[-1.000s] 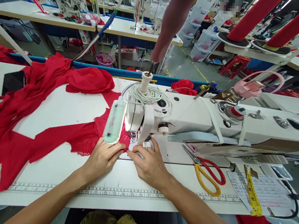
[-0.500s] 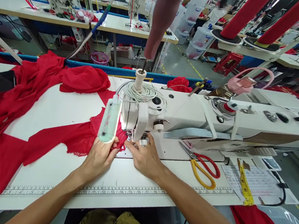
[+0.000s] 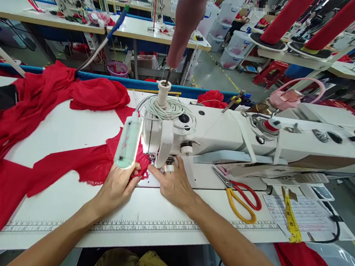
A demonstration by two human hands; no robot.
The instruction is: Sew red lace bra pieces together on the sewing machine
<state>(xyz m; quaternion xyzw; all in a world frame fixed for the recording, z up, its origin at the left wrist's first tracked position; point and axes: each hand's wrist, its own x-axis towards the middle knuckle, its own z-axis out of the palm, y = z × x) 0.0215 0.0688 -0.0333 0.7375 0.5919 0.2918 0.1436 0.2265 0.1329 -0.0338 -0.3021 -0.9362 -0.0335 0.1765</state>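
Note:
A white sewing machine (image 3: 218, 128) stands across the table, its presser foot (image 3: 152, 158) over a red lace-trimmed garment (image 3: 69, 163). My left hand (image 3: 118, 183) is closed, pinching the garment's edge just left of the foot; some of its fingers are curled under and partly hidden. Right of the needle area, my right hand (image 3: 175, 186) has its fingers apart. One fingertip points at the cloth edge by the foot, and another reaches up behind a white knob; I see nothing held in it. A lit greenish lamp (image 3: 128, 143) hangs over my left fingers.
Scissors (image 3: 237, 194) with red and yellow handles lie to the right, near a yellow tape measure (image 3: 291, 217) on a written sheet (image 3: 309, 217). More red cloth (image 3: 40, 100) heaps at the left. A printed ruler (image 3: 138, 225) runs along the front edge. Red thread cones (image 3: 286, 20) stand above right.
The view has shifted slightly. My left fingers, earlier stretched toward the foot, have curled in on the cloth and drawn back left, widening the gap between my hands. Little differs over the last half second.

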